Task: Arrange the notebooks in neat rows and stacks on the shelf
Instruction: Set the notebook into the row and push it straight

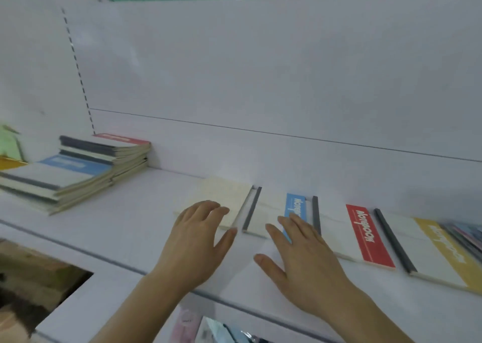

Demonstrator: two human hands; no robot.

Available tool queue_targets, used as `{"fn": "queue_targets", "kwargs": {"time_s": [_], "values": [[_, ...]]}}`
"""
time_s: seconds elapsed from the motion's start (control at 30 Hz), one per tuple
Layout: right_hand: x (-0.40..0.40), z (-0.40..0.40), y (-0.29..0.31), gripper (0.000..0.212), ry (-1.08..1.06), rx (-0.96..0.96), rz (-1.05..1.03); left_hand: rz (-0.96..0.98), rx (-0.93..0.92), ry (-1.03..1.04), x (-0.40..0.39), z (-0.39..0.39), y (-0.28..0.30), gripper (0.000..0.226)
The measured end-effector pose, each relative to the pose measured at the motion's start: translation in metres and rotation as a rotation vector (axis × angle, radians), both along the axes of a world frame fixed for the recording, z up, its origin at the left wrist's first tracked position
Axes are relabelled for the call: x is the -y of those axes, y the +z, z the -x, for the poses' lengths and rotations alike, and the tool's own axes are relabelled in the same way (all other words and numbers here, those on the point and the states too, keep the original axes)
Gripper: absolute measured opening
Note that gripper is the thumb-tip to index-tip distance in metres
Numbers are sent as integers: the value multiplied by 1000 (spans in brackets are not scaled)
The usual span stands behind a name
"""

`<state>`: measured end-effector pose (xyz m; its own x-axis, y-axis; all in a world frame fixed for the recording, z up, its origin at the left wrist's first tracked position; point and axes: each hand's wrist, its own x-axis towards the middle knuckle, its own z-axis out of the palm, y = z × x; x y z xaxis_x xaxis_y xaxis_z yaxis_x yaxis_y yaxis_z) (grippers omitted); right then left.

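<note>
While a row of notebooks already runs along the white shelf (130, 238) from the centre out toward four o'clock, the job looks roughly half done to me. The cream notebook (224, 199), the blue-banded notebook (293, 207), the red-banded notebook (365, 235) and the yellow-banded notebook (438, 251) lie flat side by side, dark spines showing, though their edges splay slightly rather than sitting square. Over at nine o'clock a slumped stack (86, 168) fans out untidily and probably needs squaring or dealing out. The left hand (198, 235) rests with straight, spread fingers on the cream cover; the right hand (300, 259), likewise flat and spread, presses on the blue-banded one. Neither grips anything. The covers look thin, pale and smooth, likely to slide easily.
</note>
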<state>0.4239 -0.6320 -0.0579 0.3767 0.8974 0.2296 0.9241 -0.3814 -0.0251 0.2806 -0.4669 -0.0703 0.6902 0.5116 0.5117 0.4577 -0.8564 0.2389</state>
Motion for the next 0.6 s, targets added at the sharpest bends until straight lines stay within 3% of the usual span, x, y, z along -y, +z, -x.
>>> {"fn": "queue_targets", "kwargs": {"time_s": [0.4, 0.6], "values": [[-165, 196, -6, 75, 132, -49, -59, 57, -55, 247, -123, 225, 10, 60], [-252, 253, -1, 73, 217, -42, -90, 85, -50, 308, -193, 285, 13, 59]]}}
